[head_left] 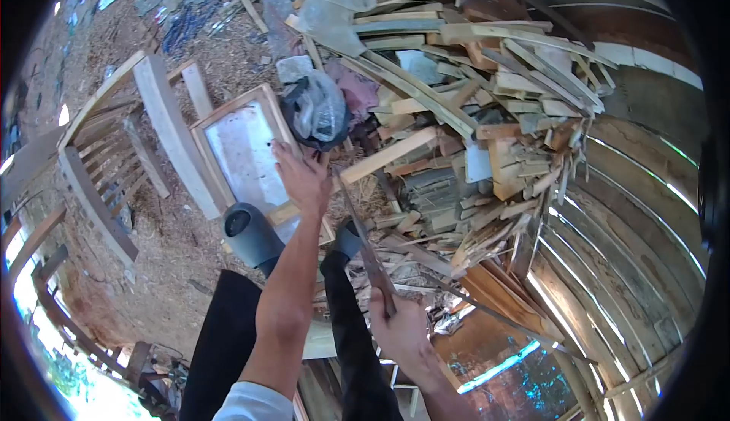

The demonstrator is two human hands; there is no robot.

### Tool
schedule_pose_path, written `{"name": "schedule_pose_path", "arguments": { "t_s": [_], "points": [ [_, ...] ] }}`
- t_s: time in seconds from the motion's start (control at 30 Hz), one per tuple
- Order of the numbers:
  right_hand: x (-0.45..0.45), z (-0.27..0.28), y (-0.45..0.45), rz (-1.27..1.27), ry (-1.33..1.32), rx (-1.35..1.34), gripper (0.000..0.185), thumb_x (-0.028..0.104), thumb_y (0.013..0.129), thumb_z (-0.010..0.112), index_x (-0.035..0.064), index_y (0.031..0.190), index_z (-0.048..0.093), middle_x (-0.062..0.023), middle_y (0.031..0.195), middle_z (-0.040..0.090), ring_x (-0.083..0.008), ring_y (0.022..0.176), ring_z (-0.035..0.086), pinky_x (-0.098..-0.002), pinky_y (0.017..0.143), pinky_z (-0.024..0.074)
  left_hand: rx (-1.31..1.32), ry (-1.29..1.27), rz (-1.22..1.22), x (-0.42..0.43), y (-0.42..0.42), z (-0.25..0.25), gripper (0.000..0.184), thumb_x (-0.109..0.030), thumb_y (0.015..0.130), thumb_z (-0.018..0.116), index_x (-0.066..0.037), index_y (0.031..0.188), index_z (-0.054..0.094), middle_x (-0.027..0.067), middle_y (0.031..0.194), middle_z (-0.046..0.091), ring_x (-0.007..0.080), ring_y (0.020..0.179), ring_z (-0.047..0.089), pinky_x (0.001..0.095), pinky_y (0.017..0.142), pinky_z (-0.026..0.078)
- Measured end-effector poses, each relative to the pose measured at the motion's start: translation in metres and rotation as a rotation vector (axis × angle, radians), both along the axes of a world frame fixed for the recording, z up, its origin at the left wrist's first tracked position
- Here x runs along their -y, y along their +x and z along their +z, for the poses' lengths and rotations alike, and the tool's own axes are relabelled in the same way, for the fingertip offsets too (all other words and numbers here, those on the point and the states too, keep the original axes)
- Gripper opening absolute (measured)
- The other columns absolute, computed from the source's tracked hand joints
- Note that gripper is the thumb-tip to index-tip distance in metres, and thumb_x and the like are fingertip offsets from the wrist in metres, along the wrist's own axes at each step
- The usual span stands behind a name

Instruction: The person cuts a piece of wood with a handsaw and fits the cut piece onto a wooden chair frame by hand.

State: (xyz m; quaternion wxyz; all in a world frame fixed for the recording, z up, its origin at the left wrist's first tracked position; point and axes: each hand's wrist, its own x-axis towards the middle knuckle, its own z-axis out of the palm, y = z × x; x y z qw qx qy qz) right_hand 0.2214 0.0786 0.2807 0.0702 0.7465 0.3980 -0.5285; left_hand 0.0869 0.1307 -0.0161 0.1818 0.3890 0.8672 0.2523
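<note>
My right hand (401, 328) is closed around the handle end of a handsaw (363, 250). The saw's long blade points up and away, its far end beside my left hand (304, 182). A pale wooden strip (388, 156) passes beneath my left hand, which presses and grips it close to the blade; part of the strip is hidden under the palm. Below the fingers lies a wooden frame (199, 138) with a whitish panel (247, 151). A grey shoe (251, 232) stands against the frame's near edge, and the other shoe (348, 240) is beside the saw.
Offcuts (525, 102) are heaped on the right, with plastic bags (319, 109) at their edge. Curved wooden chair parts (163, 109) stand on the left over sawdust-covered ground (171, 269). A slatted plank wall (631, 216) closes the right side. A long thin bar (502, 318) sticks out at lower right.
</note>
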Motion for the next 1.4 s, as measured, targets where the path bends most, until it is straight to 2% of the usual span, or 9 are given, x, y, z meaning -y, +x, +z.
{"name": "schedule_pose_path", "arguments": {
  "t_s": [0.07,0.1,0.23,0.33,0.5,0.63,0.73,1.03,1.4],
  "points": [
    [0.01,-0.036,-0.007,0.133,0.216,-0.015,0.029,0.024,0.09,0.06,0.0004,0.105,0.067,-0.0221,0.077,0.067,-0.0391,0.063,0.068,-0.0439,0.061,0.0561,-0.031,0.004,0.019,-0.012,-0.008,-0.007,0.064,-0.009,0.085,0.054,0.011,0.142,0.035,0.0292,0.143,0.045,0.0415,0.136,0.04,0.0492,0.114,0.029],
    [0.008,-0.057,-0.012,0.147,0.335,0.067,0.029,0.027,0.09,0.062,-0.0009,0.087,0.07,-0.0208,0.067,0.065,-0.0374,0.06,0.067,-0.044,0.058,0.0547,0.09,-0.008,0.059,-0.022,-0.013,-0.003,0.064,-0.007,0.085,0.053,0.011,0.143,0.034,0.03,0.14,0.047,0.0429,0.133,0.043,0.0483,0.111,0.032],
    [-0.035,-0.046,0.016,0.067,0.054,-0.036,0.037,0.034,0.093,0.061,0.0006,0.08,0.069,-0.0216,0.061,0.06,-0.042,0.062,0.063,-0.0448,0.058,0.0505,0.085,0.066,0.064,-0.018,-0.023,0.003,0.061,0.0,0.081,0.051,0.009,0.14,0.038,0.0332,0.136,0.047,0.0484,0.122,0.049,0.0494,0.102,0.04],
    [-0.01,-0.054,0.014,0.192,0.279,-0.015,0.04,0.032,0.09,0.062,0.0007,0.067,0.067,-0.0214,0.058,0.061,-0.0433,0.063,0.064,-0.048,0.058,0.0523,0.097,0.065,-0.02,-0.013,-0.03,-0.003,0.057,-0.001,0.08,0.052,0.009,0.135,0.041,0.033,0.137,0.047,0.0487,0.126,0.046,0.0498,0.106,0.037],
    [0.015,-0.026,0.003,0.126,0.231,-0.068,0.031,0.028,0.091,0.061,0.0043,0.11,0.063,-0.022,0.07,0.065,-0.0455,0.066,0.064,-0.051,0.06,0.0536,-0.01,0.086,-0.107,0.014,-0.013,-0.001,0.054,-0.009,0.088,0.052,0.006,0.138,0.04,0.0293,0.149,0.036,0.0437,0.14,0.033,0.0518,0.114,0.027],
    [0.011,-0.022,0.004,0.084,0.078,0.019,0.035,0.031,0.091,0.06,-0.0014,0.082,0.068,-0.025,0.063,0.062,-0.0455,0.064,0.065,-0.0509,0.061,0.0535,-0.01,-0.024,-0.039,0.011,-0.003,-0.001,0.06,-0.011,0.092,0.049,0.003,0.147,0.031,0.0227,0.157,0.028,0.0367,0.145,0.028,0.0513,0.116,0.023],
    [-0.028,-0.014,-0.005,0.08,0.007,0.063,0.042,0.032,0.094,0.058,-0.0056,0.077,0.067,-0.0207,0.054,0.057,-0.0382,0.054,0.063,-0.0448,0.057,0.049,-0.037,-0.105,-0.06,0.006,-0.001,0.001,0.066,-0.01,0.089,0.049,0.002,0.15,0.028,0.0218,0.159,0.024,0.0354,0.147,0.025,0.0507,0.117,0.02],
    [-0.069,-0.082,-0.045,0.139,0.048,0.158,0.054,0.043,0.088,0.057,-0.0086,0.075,0.068,-0.0304,0.066,0.062,-0.0468,0.072,0.066,-0.0514,0.072,0.0524,0.022,-0.182,-0.049,-0.004,0.001,0.004,0.075,-0.008,0.081,0.051,0.004,0.151,0.024,0.022,0.16,0.021,0.0345,0.149,0.019,0.0516,0.119,0.017],
    [-0.059,-0.148,-0.03,0.073,0.071,0.084,0.047,0.04,0.09,0.057,-0.0038,0.079,0.07,-0.0275,0.075,0.065,-0.0467,0.076,0.065,-0.0505,0.072,0.0525,-0.09,-0.213,-0.1,-0.01,0.001,-0.006,0.071,-0.014,0.084,0.054,0.009,0.147,0.029,0.0275,0.157,0.023,0.04,0.146,0.022,0.0501,0.118,0.022]
  ]
}}
